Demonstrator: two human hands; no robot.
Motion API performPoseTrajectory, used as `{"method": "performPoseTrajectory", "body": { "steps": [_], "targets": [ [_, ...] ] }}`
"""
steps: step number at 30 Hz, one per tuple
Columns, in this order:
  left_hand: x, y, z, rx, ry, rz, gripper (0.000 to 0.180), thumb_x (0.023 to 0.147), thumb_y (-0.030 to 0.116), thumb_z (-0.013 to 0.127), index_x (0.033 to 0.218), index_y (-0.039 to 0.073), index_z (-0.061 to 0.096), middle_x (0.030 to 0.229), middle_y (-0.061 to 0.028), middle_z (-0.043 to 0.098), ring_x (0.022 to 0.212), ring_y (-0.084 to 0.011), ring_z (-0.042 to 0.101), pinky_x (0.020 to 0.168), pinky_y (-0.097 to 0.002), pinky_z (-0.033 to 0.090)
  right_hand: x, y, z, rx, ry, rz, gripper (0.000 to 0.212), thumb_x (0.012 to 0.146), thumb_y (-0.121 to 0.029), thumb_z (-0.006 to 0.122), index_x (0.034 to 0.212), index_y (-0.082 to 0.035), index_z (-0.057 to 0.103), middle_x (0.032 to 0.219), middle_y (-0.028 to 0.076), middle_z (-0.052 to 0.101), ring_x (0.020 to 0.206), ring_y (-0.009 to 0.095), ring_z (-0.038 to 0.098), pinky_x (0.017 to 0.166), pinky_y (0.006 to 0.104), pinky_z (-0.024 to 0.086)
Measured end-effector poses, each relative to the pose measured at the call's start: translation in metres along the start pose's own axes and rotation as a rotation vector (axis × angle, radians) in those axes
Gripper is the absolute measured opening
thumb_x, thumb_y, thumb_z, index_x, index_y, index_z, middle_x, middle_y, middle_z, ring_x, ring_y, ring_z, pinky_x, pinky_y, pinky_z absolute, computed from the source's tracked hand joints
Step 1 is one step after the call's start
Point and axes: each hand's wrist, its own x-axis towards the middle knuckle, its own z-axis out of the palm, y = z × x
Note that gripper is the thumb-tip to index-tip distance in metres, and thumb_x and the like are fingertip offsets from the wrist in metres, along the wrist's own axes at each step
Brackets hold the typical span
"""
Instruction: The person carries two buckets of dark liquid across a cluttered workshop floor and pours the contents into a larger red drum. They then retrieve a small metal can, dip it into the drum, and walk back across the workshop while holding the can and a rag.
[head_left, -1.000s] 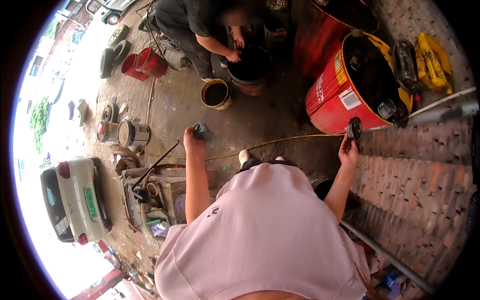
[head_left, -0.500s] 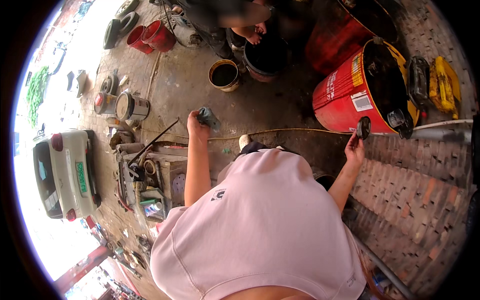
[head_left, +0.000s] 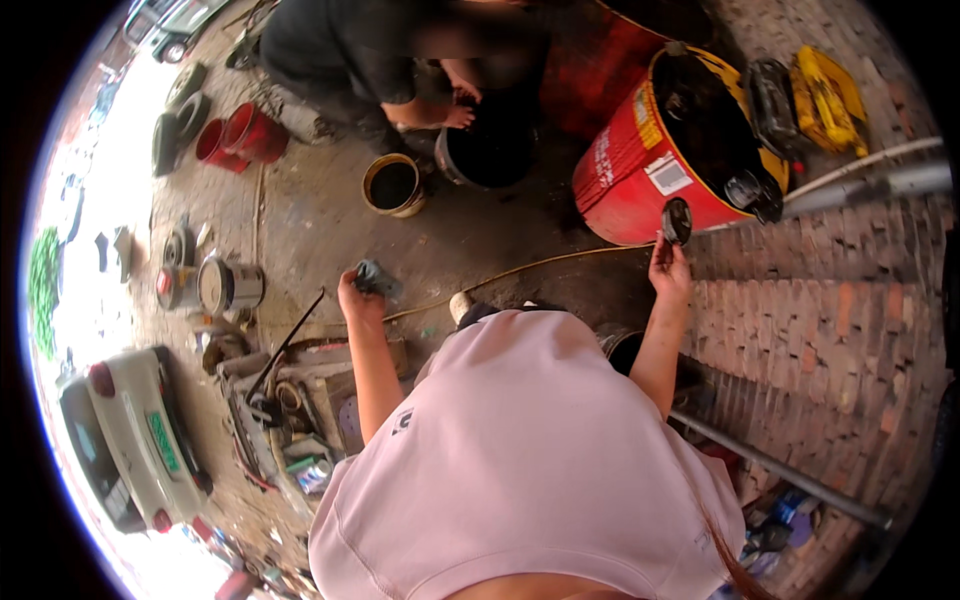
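Note:
My left hand [head_left: 358, 297] is closed on a crumpled grey-blue rag [head_left: 377, 281], held out in front of me over the dark floor. Pinched upright in the fingers of my right hand [head_left: 669, 268] is a dark, round, lid-like part [head_left: 677, 220]; its exact kind is too small to tell. That part appears just in front of a red drum [head_left: 625, 180] with a yellow rim, and I cannot tell whether they touch. Both of my forearms are stretched forward, wide apart.
Another person [head_left: 340, 60] bends over a dark tub [head_left: 487, 165]. Beside it stands a bucket [head_left: 394, 186] of dark liquid. A yellow hose [head_left: 520, 268] crosses the floor. Left lie a cluttered workbench [head_left: 290, 400] and paint-type buckets [head_left: 230, 285]; right, a brick wall [head_left: 800, 340] and a metal pipe [head_left: 780, 465].
The view has shifted, so the drum and tub now sit further left. Both hands still hold the same things. The other person shows more fully, hands still at the tub.

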Motion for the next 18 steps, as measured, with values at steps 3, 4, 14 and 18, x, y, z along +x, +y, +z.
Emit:
{"method": "performPoseTrajectory", "body": {
  "steps": [3,4,14,18],
  "targets": [
    [-0.003,0.001,0.004,0.033,0.014,-0.012,0.014,0.071,0.011,0.043,0.075,0.003,0.053,0.073,-0.0084,0.06,0.067,-0.0216,0.059,0.064,-0.0325,0.05,-0.007,0.001,-0.007,-0.006,-0.01,-0.024,0.022,0.087,-0.009,0.044,0.099,0.007,0.052,0.097,0.017,0.059,0.089,0.028,0.058,0.074,0.0345,0.053],
    [-0.003,0.001,0.005,0.026,0.015,-0.026,0.014,0.071,0.011,0.043,0.075,0.003,0.053,0.073,-0.0082,0.06,0.067,-0.0214,0.059,0.064,-0.0323,0.05,-0.01,0.001,-0.008,-0.007,0.011,-0.043,0.022,0.087,-0.01,0.044,0.1,0.007,0.052,0.097,0.017,0.059,0.089,0.027,0.058,0.074,0.0341,0.053],
    [0.016,0.002,0.007,0.186,0.003,-0.167,0.012,0.073,0.013,0.043,0.073,0.005,0.051,0.07,-0.0054,0.058,0.063,-0.0189,0.058,0.06,-0.0293,0.049,-0.028,0.002,-0.019,0.018,0.054,-0.085,0.023,0.088,-0.012,0.043,0.103,0.004,0.05,0.096,0.014,0.058,0.087,0.024,0.059,0.069,0.0311,0.053],
    [0.014,-0.014,0.026,0.223,0.067,-0.104,0.011,0.074,0.013,0.044,0.074,0.005,0.052,0.068,-0.0037,0.058,0.061,-0.0174,0.057,0.057,-0.0266,0.047,-0.042,0.004,-0.011,-0.027,0.067,-0.167,0.023,0.088,-0.011,0.043,0.103,0.006,0.047,0.094,0.015,0.057,0.082,0.023,0.059,0.068,0.0289,0.053]
  ]
}}
